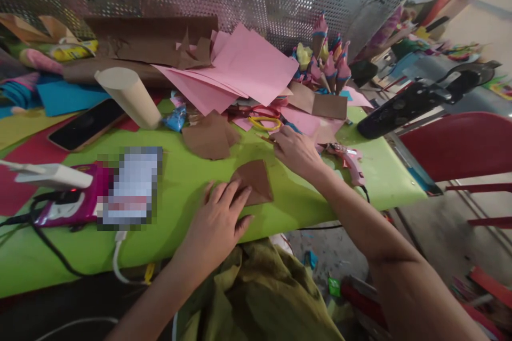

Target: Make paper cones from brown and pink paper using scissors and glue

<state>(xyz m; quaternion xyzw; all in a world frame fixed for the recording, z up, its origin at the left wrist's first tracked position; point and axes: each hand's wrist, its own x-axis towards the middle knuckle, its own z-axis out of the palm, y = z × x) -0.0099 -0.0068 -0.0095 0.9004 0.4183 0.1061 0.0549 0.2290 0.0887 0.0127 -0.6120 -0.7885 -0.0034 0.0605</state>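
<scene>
My left hand (220, 208) lies flat with its fingers spread, the fingertips on the left edge of a brown paper piece (258, 184) with a curved upper edge. Farther right, my right hand (294, 149) is closed, with a thin tan pencil (266, 139) showing at its fingertips, low over the green tabletop. Just beyond that hand are yellow scissor handles (266, 123) and a red loop (269, 112). Several overlapping brown paper pieces (210, 136) lie to its left. A pink glue gun (354, 165) rests right of my right wrist.
Pink sheets (256, 61) and brown paper (148, 42) are heaped at the back, beside small paper cones (330, 66). A cardboard tube (128, 98), a dark phone (88, 125), a blurred-out phone (132, 186) and a purple power strip (76, 205) occupy the left. A black tripod-like object (404, 106) stands right.
</scene>
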